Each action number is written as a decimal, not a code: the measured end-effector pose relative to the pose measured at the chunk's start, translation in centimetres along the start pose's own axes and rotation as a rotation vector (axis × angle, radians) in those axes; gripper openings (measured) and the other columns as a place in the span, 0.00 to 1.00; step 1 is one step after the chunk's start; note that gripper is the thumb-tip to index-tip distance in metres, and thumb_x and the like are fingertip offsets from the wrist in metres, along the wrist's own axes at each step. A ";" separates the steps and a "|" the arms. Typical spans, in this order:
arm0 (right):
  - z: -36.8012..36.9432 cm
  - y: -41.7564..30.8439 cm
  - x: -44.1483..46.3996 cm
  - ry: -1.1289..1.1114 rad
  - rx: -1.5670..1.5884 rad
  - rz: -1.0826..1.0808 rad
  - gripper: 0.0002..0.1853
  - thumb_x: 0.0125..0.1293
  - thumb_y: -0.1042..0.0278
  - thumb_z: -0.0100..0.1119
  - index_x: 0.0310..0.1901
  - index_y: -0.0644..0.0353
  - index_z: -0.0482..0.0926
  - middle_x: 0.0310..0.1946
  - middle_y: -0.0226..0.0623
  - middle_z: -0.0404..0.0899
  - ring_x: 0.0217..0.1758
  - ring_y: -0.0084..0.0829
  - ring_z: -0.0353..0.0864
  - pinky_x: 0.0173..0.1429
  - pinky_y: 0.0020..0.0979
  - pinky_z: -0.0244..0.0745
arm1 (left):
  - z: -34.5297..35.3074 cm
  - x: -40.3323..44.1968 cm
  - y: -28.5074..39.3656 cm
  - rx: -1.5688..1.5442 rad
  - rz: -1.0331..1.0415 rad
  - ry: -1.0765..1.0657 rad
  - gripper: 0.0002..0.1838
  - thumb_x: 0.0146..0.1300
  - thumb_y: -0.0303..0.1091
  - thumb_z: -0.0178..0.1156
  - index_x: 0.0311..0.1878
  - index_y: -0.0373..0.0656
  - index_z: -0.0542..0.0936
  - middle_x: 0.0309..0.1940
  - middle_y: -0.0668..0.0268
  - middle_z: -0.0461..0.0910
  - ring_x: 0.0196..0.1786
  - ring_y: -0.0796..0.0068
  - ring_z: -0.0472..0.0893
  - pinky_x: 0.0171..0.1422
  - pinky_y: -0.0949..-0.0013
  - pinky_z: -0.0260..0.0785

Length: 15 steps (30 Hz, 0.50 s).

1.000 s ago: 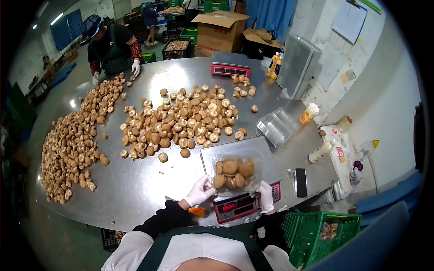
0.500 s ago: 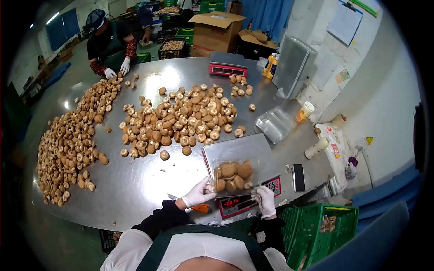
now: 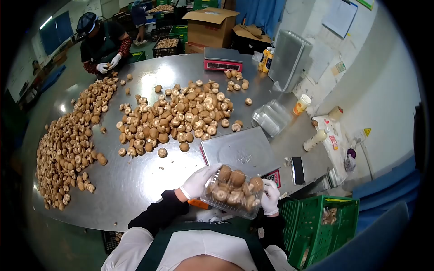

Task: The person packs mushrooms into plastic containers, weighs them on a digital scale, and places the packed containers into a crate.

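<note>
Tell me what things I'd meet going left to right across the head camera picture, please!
Long mushroom heap, left hand, clear box of mushrooms, right hand, black phone, pale bottle, yellow triangle sign.

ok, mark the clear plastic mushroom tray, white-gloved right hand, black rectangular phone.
Clear plastic mushroom tray [image 3: 222,207], head view: near wall.
White-gloved right hand [image 3: 271,198], head view: middle.
Black rectangular phone [image 3: 298,170], head view: screen.

Scale [image 3: 239,151] with its display hiding behind the mushroom box [image 3: 233,194], orange handle [image 3: 198,203] peeking out, part-covered by the left hand [image 3: 197,182], clipboard [image 3: 339,18] sliced by the top edge, unreadable
</note>
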State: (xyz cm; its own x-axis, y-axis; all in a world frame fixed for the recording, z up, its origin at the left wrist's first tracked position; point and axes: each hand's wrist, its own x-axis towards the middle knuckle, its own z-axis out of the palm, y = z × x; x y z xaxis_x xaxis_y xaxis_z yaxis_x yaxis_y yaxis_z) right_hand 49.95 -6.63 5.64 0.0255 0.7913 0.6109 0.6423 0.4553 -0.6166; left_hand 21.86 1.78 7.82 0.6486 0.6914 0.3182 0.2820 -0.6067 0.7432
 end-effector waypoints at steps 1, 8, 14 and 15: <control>-0.3 0.2 0.0 0.014 -0.083 -0.052 0.09 0.48 0.87 0.56 0.31 0.63 0.74 0.35 0.42 0.79 0.39 0.39 0.79 0.43 0.32 0.75 | 0.3 0.1 -0.3 -0.002 0.007 -0.008 0.40 0.48 0.32 0.65 0.66 0.40 0.57 0.56 0.49 0.68 0.56 0.48 0.70 0.60 0.59 0.64; -2.0 -1.6 -1.7 0.073 0.636 0.523 0.10 0.59 0.84 0.51 0.43 0.66 0.73 0.45 0.38 0.77 0.49 0.28 0.75 0.54 0.30 0.71 | 3.1 0.9 0.9 -0.271 0.229 0.215 0.36 0.50 0.31 0.64 0.63 0.42 0.62 0.62 0.54 0.62 0.66 0.60 0.61 0.65 0.62 0.58; -2.7 -4.9 -4.0 -0.017 0.920 0.669 0.47 0.48 0.68 0.70 0.68 0.60 0.52 0.64 0.37 0.60 0.65 0.35 0.62 0.66 0.36 0.60 | 7.7 1.0 3.2 -0.929 -0.374 -0.231 0.28 0.52 0.26 0.67 0.57 0.39 0.70 0.46 0.63 0.76 0.50 0.70 0.77 0.55 0.66 0.72; -2.4 -4.4 -4.5 0.047 0.961 0.658 0.46 0.48 0.66 0.70 0.67 0.60 0.53 0.64 0.36 0.60 0.65 0.35 0.62 0.66 0.35 0.59 | 9.3 1.3 4.8 -0.996 -0.319 -0.187 0.27 0.51 0.24 0.66 0.55 0.37 0.70 0.48 0.62 0.76 0.50 0.72 0.76 0.56 0.68 0.70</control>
State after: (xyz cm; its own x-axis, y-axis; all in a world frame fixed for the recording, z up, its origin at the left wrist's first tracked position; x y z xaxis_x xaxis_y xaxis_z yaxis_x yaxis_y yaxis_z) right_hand 48.86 -13.16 6.76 0.1792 0.9830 0.0389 -0.3494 0.1005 -0.9315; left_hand 30.65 -3.93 6.33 0.7689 0.6393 -0.0090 -0.1929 0.2454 0.9500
